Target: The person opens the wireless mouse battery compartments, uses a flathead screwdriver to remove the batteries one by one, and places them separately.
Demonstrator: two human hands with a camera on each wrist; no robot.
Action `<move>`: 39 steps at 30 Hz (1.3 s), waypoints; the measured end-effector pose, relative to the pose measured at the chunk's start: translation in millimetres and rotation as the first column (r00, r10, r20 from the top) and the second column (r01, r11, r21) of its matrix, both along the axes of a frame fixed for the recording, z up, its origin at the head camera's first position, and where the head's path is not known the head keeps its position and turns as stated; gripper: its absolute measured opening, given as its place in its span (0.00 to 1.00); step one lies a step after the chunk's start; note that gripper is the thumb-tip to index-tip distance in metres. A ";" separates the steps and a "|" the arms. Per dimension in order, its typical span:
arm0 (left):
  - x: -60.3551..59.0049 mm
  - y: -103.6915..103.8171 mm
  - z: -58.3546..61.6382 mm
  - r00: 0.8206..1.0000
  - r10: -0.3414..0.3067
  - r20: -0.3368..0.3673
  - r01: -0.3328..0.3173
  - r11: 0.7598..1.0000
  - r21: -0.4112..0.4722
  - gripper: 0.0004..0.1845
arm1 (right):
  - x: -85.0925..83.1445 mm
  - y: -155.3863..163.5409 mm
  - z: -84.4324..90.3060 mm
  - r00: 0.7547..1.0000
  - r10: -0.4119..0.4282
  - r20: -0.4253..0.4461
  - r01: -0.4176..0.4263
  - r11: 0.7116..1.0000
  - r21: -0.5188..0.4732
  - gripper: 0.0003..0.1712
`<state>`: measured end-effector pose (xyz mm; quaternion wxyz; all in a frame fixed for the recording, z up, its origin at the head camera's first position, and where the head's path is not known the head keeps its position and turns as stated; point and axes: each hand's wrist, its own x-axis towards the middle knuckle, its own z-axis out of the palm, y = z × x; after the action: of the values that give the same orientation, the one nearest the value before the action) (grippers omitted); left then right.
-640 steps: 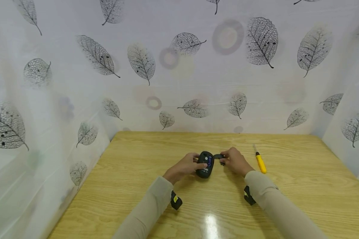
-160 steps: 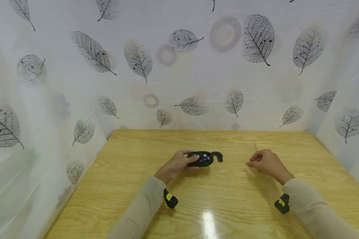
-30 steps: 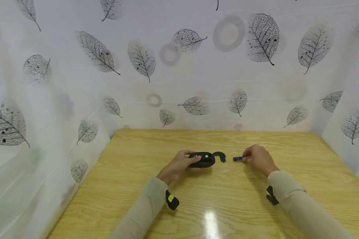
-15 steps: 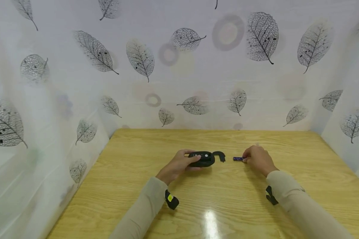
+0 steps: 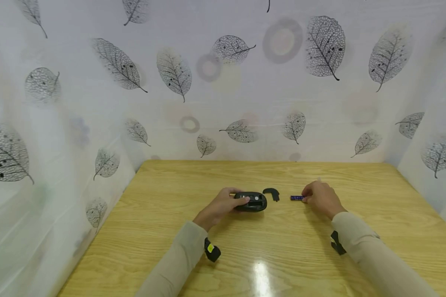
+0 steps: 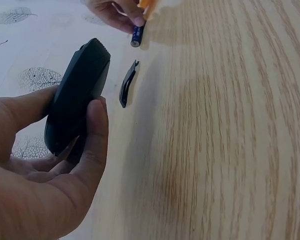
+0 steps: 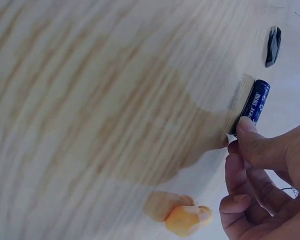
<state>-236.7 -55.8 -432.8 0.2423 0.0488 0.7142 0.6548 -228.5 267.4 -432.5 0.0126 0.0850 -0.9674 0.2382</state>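
Observation:
My left hand (image 5: pixel 219 206) holds a black computer mouse (image 6: pixel 77 90), fingers behind it and thumb across its underside, which faces up toward the head camera. The battery slot (image 5: pixel 255 203) in that underside is uncovered and has no battery in it. To the right, thumb and fingertips of my right hand (image 5: pixel 322 200) pinch one end of a small blue battery (image 5: pixel 296 198), whose printed side shows in the right wrist view. Between mouse and battery, the curved black battery cover (image 5: pixel 276 194) lies loose on the table.
A screwdriver lies by the right hand; its yellow handle (image 7: pixel 187 220) shows in the right wrist view, while the hand mostly hides it from the head. The wooden table (image 5: pixel 193 177) ends at a leaf-patterned white curtain (image 5: pixel 245 90).
Earlier my right hand held the cover, and the battery sat in the mouse. The battery is now out, in my right hand. In the last half second the mouse tipped slightly and came nearer.

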 end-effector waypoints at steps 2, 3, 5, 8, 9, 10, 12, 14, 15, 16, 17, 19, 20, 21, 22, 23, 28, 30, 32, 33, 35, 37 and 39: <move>0.2 -0.9 -0.9 1.000 0.000 -0.003 0.000 0.999 -0.032 0.26 | 0.6 0.2 0.2 1.000 -0.001 -0.001 0.001 1.000 -0.003 0.07; 0.4 -1.6 -1.3 1.000 0.000 -0.005 0.000 0.999 -0.051 0.26 | 0.9 0.3 0.4 1.000 0.000 -0.002 0.000 1.000 -0.003 0.08; 0.7 -2.6 -2.0 1.000 0.000 -0.013 -0.001 0.996 -0.092 0.26 | 0.9 0.8 0.3 1.000 -0.001 -0.001 0.001 1.000 -0.001 0.09; 2.4 -3.9 -2.1 0.999 -0.001 -0.033 -0.004 0.988 -0.153 0.27 | 1.1 1.3 0.4 1.000 -0.004 0.001 0.004 1.000 0.002 0.10; 2.9 -4.1 -2.4 0.999 -0.003 -0.039 -0.003 0.986 -0.165 0.27 | 1.2 1.7 0.9 1.000 -0.004 0.002 0.004 1.000 0.003 0.10; 3.2 -4.2 -2.8 0.999 -0.005 -0.044 -0.002 0.985 -0.173 0.27 | 1.5 1.9 1.1 1.000 -0.004 0.003 0.004 1.000 0.003 0.10; 3.9 -4.6 -3.8 0.999 -0.009 -0.050 0.000 0.983 -0.183 0.27 | 1.9 2.3 2.0 1.000 -0.003 0.002 0.003 1.000 0.002 0.10; 4.5 -4.9 -5.6 0.998 -0.015 -0.056 0.004 0.981 -0.195 0.27 | 2.1 3.0 2.6 1.000 -0.003 0.001 0.003 1.000 -0.001 0.11; 4.8 -5.1 -6.2 0.998 -0.019 -0.061 0.006 0.980 -0.200 0.27 | 2.2 3.6 3.2 1.000 -0.001 0.001 0.001 1.000 -0.003 0.11; 5.3 -5.2 -6.6 0.998 -0.022 -0.065 0.009 0.979 -0.206 0.27 | 2.3 4.1 3.4 1.000 0.000 0.001 0.000 1.000 -0.006 0.11; 5.6 -5.4 -6.7 0.997 -0.025 -0.070 0.009 0.977 -0.214 0.26 | 2.3 4.9 3.9 1.000 0.001 0.001 -0.001 1.000 -0.009 0.11; 6.5 -5.7 -7.2 0.996 -0.029 -0.084 0.008 0.972 -0.236 0.26 | 2.4 7.0 5.6 1.000 0.003 0.001 -0.003 1.000 -0.014 0.11; 7.0 -5.9 -7.3 0.995 -0.031 -0.090 0.008 0.969 -0.246 0.26 | 2.4 8.0 6.7 1.000 0.005 0.002 -0.004 1.000 -0.017 0.11; 7.4 -6.1 -7.3 0.995 -0.031 -0.097 0.005 0.967 -0.256 0.26 | 2.7 8.6 7.6 1.000 0.004 0.004 -0.004 1.000 -0.022 0.12; 7.7 -6.2 -7.2 0.994 -0.030 -0.103 0.002 0.964 -0.266 0.25 | 3.0 9.2 8.6 1.000 0.003 0.005 -0.003 1.000 -0.023 0.12; 8.0 -6.2 -7.3 0.994 -0.030 -0.107 -0.001 0.961 -0.276 0.25 | 3.3 9.9 9.9 1.000 0.001 0.008 -0.001 1.000 -0.023 0.12; 8.4 -5.6 -8.1 0.993 -0.034 -0.116 -0.003 0.954 -0.300 0.24 | 3.8 12.7 14.6 1.000 -0.015 0.028 0.016 1.000 -0.021 0.14; 8.3 -5.5 -8.3 0.992 -0.039 -0.120 0.000 0.952 -0.305 0.24 | 3.8 13.8 16.1 0.999 -0.020 0.031 0.021 1.000 -0.019 0.15; 8.6 -5.7 -8.0 0.991 -0.046 -0.128 0.005 0.954 -0.301 0.24 | 4.0 14.6 17.0 0.999 -0.024 0.032 0.024 1.000 -0.018 0.15; 8.6 -5.9 -8.1 0.990 -0.048 -0.131 0.008 0.956 -0.294 0.24 | 4.1 14.8 17.3 0.999 -0.025 0.033 0.025 0.999 -0.020 0.15; 8.8 -6.7 -8.0 0.989 -0.056 -0.137 0.014 0.958 -0.286 0.24 | 4.5 15.6 18.4 0.999 -0.023 0.029 0.024 0.999 -0.022 0.16; 9.1 -7.6 -7.9 0.988 -0.059 -0.145 0.015 0.957 -0.289 0.24 | 5.2 16.0 19.4 1.000 -0.019 0.025 0.020 0.999 -0.025 0.16; 9.5 -8.5 -7.8 0.985 -0.065 -0.162 0.011 0.948 -0.318 0.23 | 6.0 16.2 20.5 1.000 -0.017 0.019 0.017 0.999 -0.028 0.16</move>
<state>-227.3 -64.3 -440.6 0.1978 0.0789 0.8268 0.5207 -222.5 283.6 -412.0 0.0068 0.0743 -0.9648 0.2522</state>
